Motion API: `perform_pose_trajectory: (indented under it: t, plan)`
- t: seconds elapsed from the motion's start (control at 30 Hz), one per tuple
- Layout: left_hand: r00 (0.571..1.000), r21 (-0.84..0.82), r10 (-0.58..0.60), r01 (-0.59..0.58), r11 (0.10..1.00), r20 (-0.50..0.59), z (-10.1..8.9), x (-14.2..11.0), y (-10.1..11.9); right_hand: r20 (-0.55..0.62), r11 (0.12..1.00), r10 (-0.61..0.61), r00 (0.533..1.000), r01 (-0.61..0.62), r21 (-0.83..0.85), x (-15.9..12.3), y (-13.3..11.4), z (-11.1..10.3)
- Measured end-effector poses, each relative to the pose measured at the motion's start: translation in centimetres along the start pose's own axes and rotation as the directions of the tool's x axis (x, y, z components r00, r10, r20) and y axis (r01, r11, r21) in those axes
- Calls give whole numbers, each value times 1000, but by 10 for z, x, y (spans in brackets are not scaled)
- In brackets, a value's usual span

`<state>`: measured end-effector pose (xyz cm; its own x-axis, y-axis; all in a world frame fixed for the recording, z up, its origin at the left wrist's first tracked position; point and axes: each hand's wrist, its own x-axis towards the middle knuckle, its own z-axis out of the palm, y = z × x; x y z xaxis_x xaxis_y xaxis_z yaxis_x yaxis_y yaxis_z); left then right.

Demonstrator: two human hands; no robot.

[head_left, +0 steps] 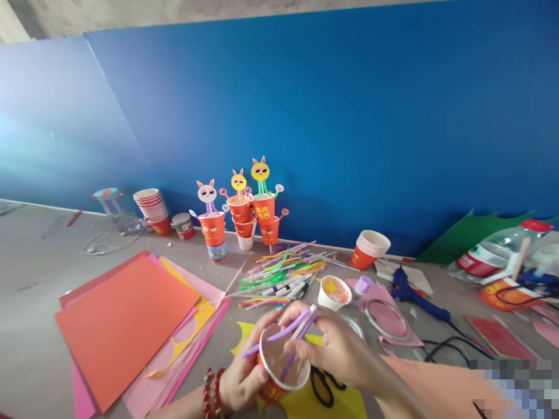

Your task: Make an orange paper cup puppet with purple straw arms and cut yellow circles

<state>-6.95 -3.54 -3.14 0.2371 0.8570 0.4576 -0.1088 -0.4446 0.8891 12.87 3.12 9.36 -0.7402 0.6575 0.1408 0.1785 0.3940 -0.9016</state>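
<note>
My left hand [247, 369], with red beaded bracelets at the wrist, is wrapped round a red paper cup [283, 361] tilted so its open mouth faces me. Above the cup's rim, my right hand [334, 349] pinches purple and white straws [301, 326] between thumb and fingers. One purple straw crosses the rim toward my left hand, and another reaches down inside the cup. Beneath the hands lies yellow paper [349, 401], with the black handles of scissors [323, 390] partly hidden behind the cup and my right hand.
Rabbit-faced cup figures [212, 227] stand by the blue board, behind loose coloured straws [283, 267]. Coloured paper sheets [131, 326] lie left. Cup stacks [151, 206] stand at the back. A blue glue gun [419, 297], its cord and a plastic bottle [489, 250] occupy the right.
</note>
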Motion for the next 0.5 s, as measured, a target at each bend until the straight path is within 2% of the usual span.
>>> perform_pose_trajectory:
  t: [0.17, 0.27, 0.37, 0.5]
  plan:
    - [995, 56, 83, -80, 995, -56, -2, 2, 1, -6, 964, 14, 1000, -15, -264, -2, -1, -8]
    - [992, 74, 116, -113, 991, -43, -3, 4, 4, 20, 960, 5, 1000, 0, -281, 1, -2, -7]
    - [995, 54, 99, -97, 994, -21, -2, 6, 6, 17, 959, 28, 999, -22, -282, 4, -1, -5]
    - [993, 30, 100, -98, 995, -58, -2, 6, 4, -7, 966, 22, 1000, -23, -259, 4, 3, -4]
